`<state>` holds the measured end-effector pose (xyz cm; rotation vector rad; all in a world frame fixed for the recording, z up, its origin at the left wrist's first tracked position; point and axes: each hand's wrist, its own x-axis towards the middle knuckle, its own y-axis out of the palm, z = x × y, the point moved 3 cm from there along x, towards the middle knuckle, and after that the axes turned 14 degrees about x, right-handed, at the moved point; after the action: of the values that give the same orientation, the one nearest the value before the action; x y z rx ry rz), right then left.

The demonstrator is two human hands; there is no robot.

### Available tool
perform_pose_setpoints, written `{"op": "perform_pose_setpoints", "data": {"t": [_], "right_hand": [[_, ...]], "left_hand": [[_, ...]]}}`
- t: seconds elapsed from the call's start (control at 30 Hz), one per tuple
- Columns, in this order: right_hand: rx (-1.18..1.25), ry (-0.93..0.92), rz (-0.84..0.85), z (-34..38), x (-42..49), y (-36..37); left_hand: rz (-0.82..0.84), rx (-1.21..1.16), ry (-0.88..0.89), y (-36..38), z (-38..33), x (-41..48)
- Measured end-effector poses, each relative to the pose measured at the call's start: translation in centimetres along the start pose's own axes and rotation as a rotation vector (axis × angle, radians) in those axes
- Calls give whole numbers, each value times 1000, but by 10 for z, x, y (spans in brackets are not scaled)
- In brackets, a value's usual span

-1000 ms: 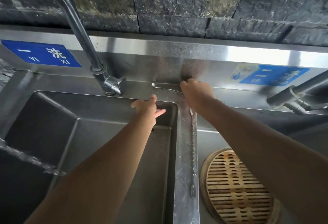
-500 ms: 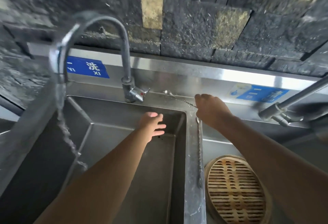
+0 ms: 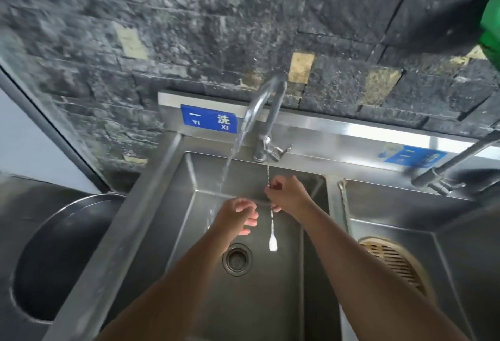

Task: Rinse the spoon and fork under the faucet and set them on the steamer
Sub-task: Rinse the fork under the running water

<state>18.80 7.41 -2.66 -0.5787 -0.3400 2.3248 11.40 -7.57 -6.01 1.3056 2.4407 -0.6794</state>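
Reaching out over the left basin [image 3: 270, 300], both forearms meet above the round drain [image 3: 237, 259], which sits bare in a basin holding only running water. The right hand [image 3: 288, 196] is clenched around a long thin utensil [image 3: 271, 221] near its middle, gripping it so its long axis runs nearly vertical in the view — one slim end points away toward the tap base, the other hangs down toward the drain and ends in a bright, small flattened tip. Blur makes it hard to say whether this is the spoon or the fork, or both held together. The left hand [image 3: 239, 215] hovers just beside it with fingers loosely curled and nothing in them, as far as shows. The stream [image 3: 226, 170] falls from the curved faucet [image 3: 263, 108] to the left of the utensil, just past the left hand, so the coming move looks like a short sideways shift leftward to bring the hanging tip into the water; the empty left hand is the nearer one to the stream. Off to the right, in the second basin [image 3: 460, 246], the bamboo steamer [image 3: 397, 262] lies with nothing on its slats — on the holding hand's own side. Behind all this runs the steel backsplash with a blue sign [image 3: 209, 119].
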Motion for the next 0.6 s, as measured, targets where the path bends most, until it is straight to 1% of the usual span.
{"op": "perform_pose_setpoints", "data": {"t": [0.1, 0.2, 0.3, 0.43, 0.6], "right_hand": [[192, 63, -10, 17, 4, 36], [244, 71, -41, 28, 7, 65], [222, 53, -46, 34, 6, 85], [280, 86, -37, 36, 7, 103], [412, 40, -55, 36, 8, 111]], "left_hand": [[-14, -127, 6, -21, 9, -4], [19, -234, -16, -35, 13, -3], [-24, -265, -9, -46, 17, 0], [-167, -247, 15, -60, 28, 4], [-204, -253, 27, -69, 32, 6]]}}
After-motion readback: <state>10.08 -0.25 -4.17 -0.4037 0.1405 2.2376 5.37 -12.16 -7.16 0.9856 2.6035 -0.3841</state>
